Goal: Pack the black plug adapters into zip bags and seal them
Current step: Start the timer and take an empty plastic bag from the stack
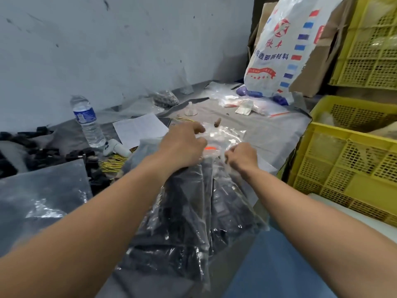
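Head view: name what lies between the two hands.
The orange-striped mouth of the clear plastic zip bag spans between the left hand and right hand, in the head view.

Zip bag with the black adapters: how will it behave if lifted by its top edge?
Probably floppy: the zip bag is thin clear film, creased and sagging around the adapters. Likely heavy for its size, since it looks well filled. Its glossy film may slip; the left hand and right hand both grip the top.
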### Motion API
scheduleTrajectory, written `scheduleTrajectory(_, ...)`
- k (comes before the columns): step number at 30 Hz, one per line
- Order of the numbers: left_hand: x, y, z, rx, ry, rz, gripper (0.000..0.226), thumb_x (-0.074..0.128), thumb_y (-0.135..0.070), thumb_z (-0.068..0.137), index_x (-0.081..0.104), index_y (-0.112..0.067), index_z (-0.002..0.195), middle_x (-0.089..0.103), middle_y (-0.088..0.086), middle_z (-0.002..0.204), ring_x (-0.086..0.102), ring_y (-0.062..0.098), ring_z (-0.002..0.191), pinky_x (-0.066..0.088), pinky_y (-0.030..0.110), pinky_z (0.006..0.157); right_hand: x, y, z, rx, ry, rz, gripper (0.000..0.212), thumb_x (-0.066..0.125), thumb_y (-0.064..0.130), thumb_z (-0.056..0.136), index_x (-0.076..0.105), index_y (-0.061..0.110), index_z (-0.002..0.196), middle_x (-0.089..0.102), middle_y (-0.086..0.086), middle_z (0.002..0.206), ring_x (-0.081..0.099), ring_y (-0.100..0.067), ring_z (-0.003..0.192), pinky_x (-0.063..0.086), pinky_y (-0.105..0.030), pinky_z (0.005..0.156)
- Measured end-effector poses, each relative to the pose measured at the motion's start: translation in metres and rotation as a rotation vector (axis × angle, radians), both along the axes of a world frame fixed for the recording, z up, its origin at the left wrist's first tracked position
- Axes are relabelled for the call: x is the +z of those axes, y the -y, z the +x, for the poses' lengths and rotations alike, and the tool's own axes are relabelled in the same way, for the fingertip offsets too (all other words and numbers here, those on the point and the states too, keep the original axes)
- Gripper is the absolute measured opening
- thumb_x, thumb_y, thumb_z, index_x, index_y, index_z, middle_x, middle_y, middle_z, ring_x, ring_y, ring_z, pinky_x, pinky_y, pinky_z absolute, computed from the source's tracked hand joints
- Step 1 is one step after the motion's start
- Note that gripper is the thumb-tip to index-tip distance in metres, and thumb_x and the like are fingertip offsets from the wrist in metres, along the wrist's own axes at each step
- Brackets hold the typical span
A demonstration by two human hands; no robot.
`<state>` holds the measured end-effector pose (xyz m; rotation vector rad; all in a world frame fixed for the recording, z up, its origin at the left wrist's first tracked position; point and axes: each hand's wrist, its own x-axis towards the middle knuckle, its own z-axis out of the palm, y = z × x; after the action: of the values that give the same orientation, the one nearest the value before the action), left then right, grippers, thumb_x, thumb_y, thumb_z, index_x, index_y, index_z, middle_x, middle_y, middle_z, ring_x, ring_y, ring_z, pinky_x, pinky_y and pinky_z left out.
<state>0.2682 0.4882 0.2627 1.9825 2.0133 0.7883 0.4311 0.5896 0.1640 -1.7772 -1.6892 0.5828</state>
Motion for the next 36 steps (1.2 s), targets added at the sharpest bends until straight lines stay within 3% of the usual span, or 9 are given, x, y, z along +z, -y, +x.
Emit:
scheduleTrajectory(5,0.033,0.066,-0.089,0.275,-0.156,0.148,0.039,0.060,-0.035,0.091,0.064,-0.032,0.130,0.069,-0.005,0.123,0.061,0.020,0.110,0.045,0.034,0.092,0.098,0.028,-0.017,0.079,-0.394,0.265,0.028,0.052,0.020,0.092,0.070,0.018,0.071,0.070,0.005,0.077,0.062,-0.015,0.075,0.047,-0.030,0.065)
scheduleTrajectory(8,0.040,0.125,-0.159,0.459,-0.383,-0.065,0.058,0.066,-0.046,0.089,0.054,-0.026,0.142,0.059,0.006,0.140,0.057,0.030,0.123,0.048,0.042,0.100,0.145,0.070,-0.061,0.317,-0.364,0.310,0.026,0.052,0.023,0.089,0.067,0.018,0.067,0.063,0.010,0.065,0.053,-0.010,0.063,0.041,-0.031,0.062)
scheduleTrajectory(16,-0.036,0.271,-0.248,0.490,-0.209,-0.800,0.120,0.089,-0.050,0.065,0.020,-0.025,0.160,0.047,0.003,0.151,0.053,0.025,0.127,0.048,0.034,0.102,0.132,0.215,-0.205,0.723,-0.377,0.230,0.030,0.051,0.019,0.098,0.060,0.012,0.070,0.051,0.019,0.050,0.045,0.003,0.051,0.032,-0.015,0.049)
scheduleTrajectory(19,-0.068,0.294,-0.255,0.573,-0.253,-0.602,0.101,0.083,-0.041,0.070,0.029,-0.036,0.156,0.062,0.001,0.136,0.063,0.022,0.113,0.054,0.032,0.086,0.092,0.256,-0.243,0.837,-0.229,0.096,0.034,0.055,0.020,0.098,0.055,0.012,0.065,0.055,0.016,0.055,0.050,0.001,0.051,0.034,-0.015,0.047)
scheduleTrajectory(23,-0.054,0.309,-0.264,0.719,-0.411,-0.161,0.039,0.069,-0.032,0.079,0.072,-0.038,0.117,0.076,-0.006,0.105,0.069,0.018,0.092,0.045,0.026,0.068,0.043,0.272,-0.268,0.880,0.375,0.062,0.014,0.053,0.021,0.095,0.062,0.019,0.083,0.067,0.000,0.083,0.058,-0.017,0.070,0.038,-0.028,0.053)
scheduleTrajectory(25,-0.031,0.317,-0.272,0.750,-0.422,-0.056,0.029,0.064,-0.028,0.089,0.076,-0.038,0.113,0.077,-0.006,0.098,0.069,0.020,0.087,0.048,0.028,0.072,0.036,0.271,-0.274,0.804,0.608,0.099,0.013,0.054,0.016,0.092,0.064,0.017,0.099,0.069,-0.003,0.097,0.059,-0.021,0.076,0.040,-0.029,0.056)
scheduleTrajectory(28,0.006,0.342,-0.283,0.778,-0.470,0.181,0.029,0.062,-0.013,0.090,0.080,-0.031,0.106,0.078,0.004,0.093,0.066,0.029,0.088,0.047,0.034,0.087,0.042,0.267,-0.281,0.552,0.715,0.148,0.024,0.058,0.020,0.087,0.065,0.019,0.110,0.070,-0.004,0.109,0.064,-0.027,0.103,0.044,-0.040,0.091)
scheduleTrajectory(31,0.026,0.384,-0.294,0.854,-0.477,0.323,0.033,0.061,-0.005,0.085,0.081,-0.028,0.099,0.078,0.007,0.095,0.067,0.030,0.088,0.051,0.039,0.094,0.050,0.271,-0.281,0.492,0.519,0.197,0.058,0.064,0.025,0.083,0.049,0.020,0.139,0.052,-0.008,0.144,0.045,-0.030,0.136,0.033,-0.048,0.114)
scheduleTrajectory(36,0.006,0.433,-0.303,0.951,0.021,0.290,0.044,0.056,-0.001,0.083,0.080,-0.037,0.089,0.073,-0.010,0.068,0.049,0.006,0.039,0.040,0.017,0.042,0.061,0.355,-0.326,1.039,-0.341,0.005,0.094,0.065,0.067,0.078,0.013,0.051,0.155,0.031,0.018,0.159,0.034,-0.005,0.137,0.032,-0.030,0.102)
